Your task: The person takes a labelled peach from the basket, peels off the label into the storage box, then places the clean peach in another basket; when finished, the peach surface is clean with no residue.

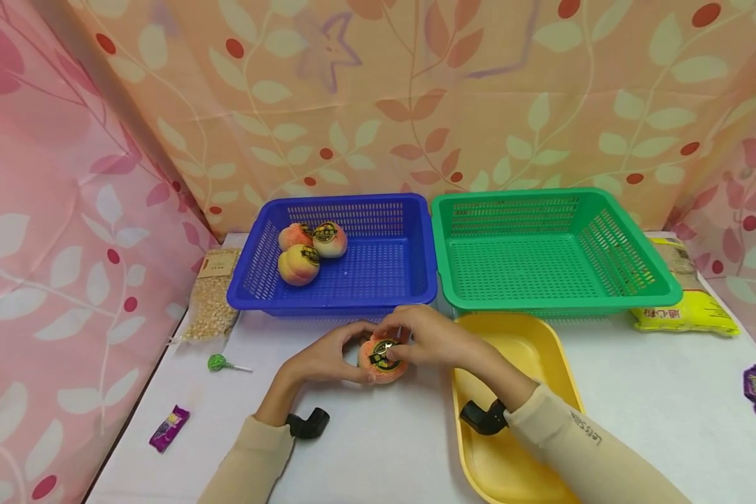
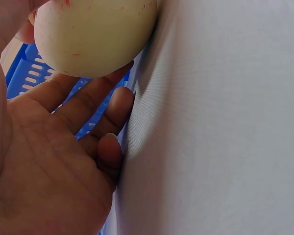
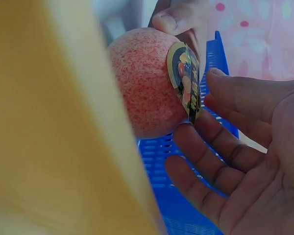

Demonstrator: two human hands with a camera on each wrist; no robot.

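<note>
A round, matte-skinned peach (image 1: 383, 361) with a glossy round sticker (image 3: 186, 78) is held on the white tabletop (image 1: 365, 448), just in front of the perforated blue plastic basket (image 1: 384, 273). It is cupped by the curled fingers of the left hand (image 1: 327, 358), while the sticker's edge is touched by the loosely bent fingers of the right hand (image 1: 431, 336). A smooth yellow tray (image 1: 542, 350) lies beside it.

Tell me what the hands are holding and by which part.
The left hand grips the peach by its side; the right hand has fingers at its sticker.
</note>
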